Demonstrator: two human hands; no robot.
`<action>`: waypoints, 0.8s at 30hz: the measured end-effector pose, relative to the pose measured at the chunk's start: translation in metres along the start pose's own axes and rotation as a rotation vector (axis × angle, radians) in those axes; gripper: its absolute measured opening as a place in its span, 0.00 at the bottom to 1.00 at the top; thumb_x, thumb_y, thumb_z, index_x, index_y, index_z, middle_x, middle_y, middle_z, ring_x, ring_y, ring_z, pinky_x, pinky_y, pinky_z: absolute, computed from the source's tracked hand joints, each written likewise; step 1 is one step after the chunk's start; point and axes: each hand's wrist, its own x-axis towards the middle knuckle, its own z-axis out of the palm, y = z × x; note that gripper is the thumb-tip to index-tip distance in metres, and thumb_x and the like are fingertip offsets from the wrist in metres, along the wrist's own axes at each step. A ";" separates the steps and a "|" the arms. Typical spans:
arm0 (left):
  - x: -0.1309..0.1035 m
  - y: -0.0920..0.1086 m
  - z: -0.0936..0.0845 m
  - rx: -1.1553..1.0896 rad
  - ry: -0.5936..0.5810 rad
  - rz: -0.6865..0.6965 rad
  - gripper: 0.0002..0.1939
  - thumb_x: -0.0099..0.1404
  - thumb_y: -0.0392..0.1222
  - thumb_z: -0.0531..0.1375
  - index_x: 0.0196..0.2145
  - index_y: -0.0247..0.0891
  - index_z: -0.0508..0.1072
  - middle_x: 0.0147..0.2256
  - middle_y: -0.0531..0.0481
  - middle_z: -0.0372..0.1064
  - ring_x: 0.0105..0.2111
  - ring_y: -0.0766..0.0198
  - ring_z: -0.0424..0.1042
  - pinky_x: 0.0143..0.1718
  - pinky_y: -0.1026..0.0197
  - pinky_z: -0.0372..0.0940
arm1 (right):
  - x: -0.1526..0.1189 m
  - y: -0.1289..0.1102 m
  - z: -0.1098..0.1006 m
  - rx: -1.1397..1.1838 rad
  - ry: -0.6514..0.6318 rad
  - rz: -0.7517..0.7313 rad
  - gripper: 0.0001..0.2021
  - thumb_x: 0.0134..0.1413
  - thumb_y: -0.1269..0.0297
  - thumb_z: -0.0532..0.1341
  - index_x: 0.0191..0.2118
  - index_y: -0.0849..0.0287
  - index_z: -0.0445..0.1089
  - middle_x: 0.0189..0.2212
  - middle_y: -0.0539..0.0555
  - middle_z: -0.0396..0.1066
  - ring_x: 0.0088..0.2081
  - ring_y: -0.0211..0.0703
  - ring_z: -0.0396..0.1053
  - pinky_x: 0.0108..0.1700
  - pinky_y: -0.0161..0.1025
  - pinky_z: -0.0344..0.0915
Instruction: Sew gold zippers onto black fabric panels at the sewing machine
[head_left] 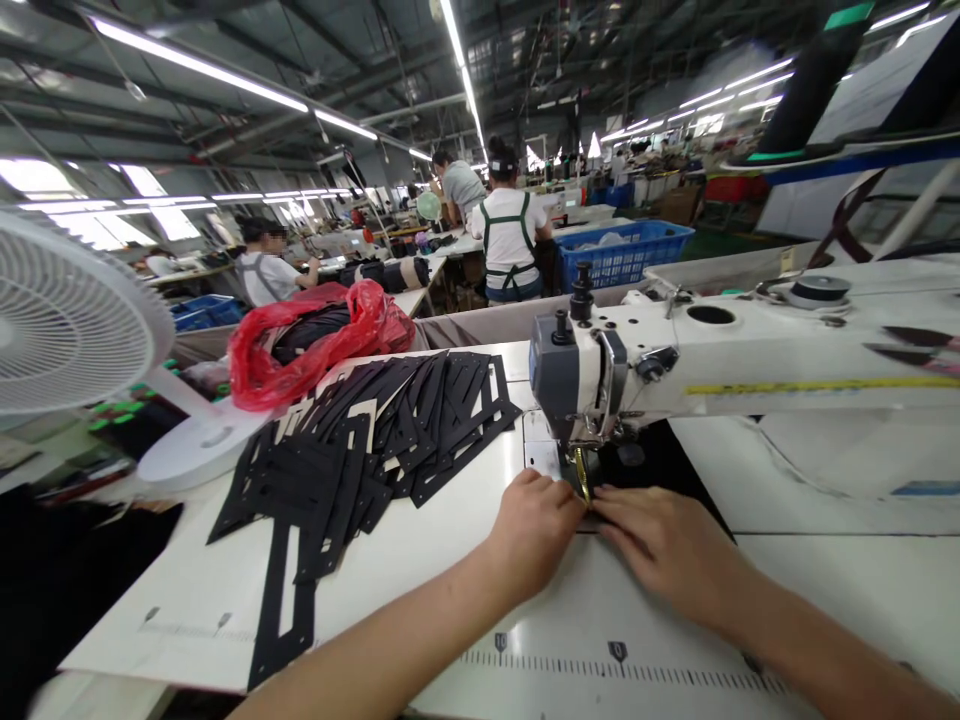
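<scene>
The gold strip (582,475) lay under the needle end of the sewing machine (750,350); at its seven o'clock the left hand (534,525) was curled, pinched closed on the near end; at four o'clock the right hand (664,540) had its fingers nearly straight, tips against that end, any grip hidden from view; black fabric (679,475) spread at three o'clock, overlapping black pieces (337,490) at nine, a red bag (296,365) at ten, a blue basket (626,255) near twelve.
</scene>
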 end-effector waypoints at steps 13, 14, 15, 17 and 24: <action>-0.004 0.002 0.002 0.071 0.080 0.116 0.12 0.67 0.31 0.47 0.34 0.32 0.69 0.27 0.48 0.67 0.29 0.62 0.68 0.30 0.58 0.62 | -0.017 -0.012 0.021 -0.245 0.160 -0.072 0.18 0.55 0.80 0.47 0.43 0.70 0.72 0.44 0.62 0.71 0.45 0.47 0.70 0.45 0.42 0.71; -0.003 0.000 0.003 0.069 0.077 0.117 0.12 0.67 0.31 0.47 0.34 0.32 0.69 0.27 0.48 0.67 0.29 0.62 0.68 0.30 0.58 0.62 | -0.016 -0.012 0.022 -0.242 0.165 -0.069 0.18 0.55 0.80 0.47 0.42 0.70 0.72 0.44 0.62 0.71 0.45 0.47 0.70 0.44 0.42 0.71; -0.003 -0.001 0.004 0.066 0.076 0.117 0.12 0.67 0.31 0.46 0.34 0.32 0.69 0.28 0.48 0.67 0.29 0.62 0.68 0.30 0.58 0.62 | -0.015 -0.011 0.022 -0.239 0.166 -0.068 0.18 0.55 0.80 0.48 0.42 0.70 0.73 0.44 0.62 0.72 0.44 0.48 0.71 0.44 0.42 0.71; -0.002 -0.003 0.006 0.059 0.083 0.114 0.12 0.68 0.32 0.46 0.34 0.32 0.69 0.28 0.48 0.67 0.29 0.63 0.68 0.30 0.58 0.62 | -0.013 -0.009 0.024 -0.235 0.170 -0.066 0.17 0.54 0.80 0.48 0.42 0.70 0.73 0.43 0.62 0.72 0.44 0.48 0.71 0.44 0.42 0.71; 0.007 -0.015 0.014 0.075 0.137 0.129 0.11 0.67 0.32 0.49 0.32 0.33 0.69 0.26 0.49 0.65 0.26 0.63 0.65 0.27 0.58 0.58 | -0.002 0.002 0.031 -0.220 0.188 -0.061 0.16 0.53 0.81 0.49 0.41 0.70 0.73 0.42 0.62 0.73 0.43 0.46 0.71 0.45 0.41 0.70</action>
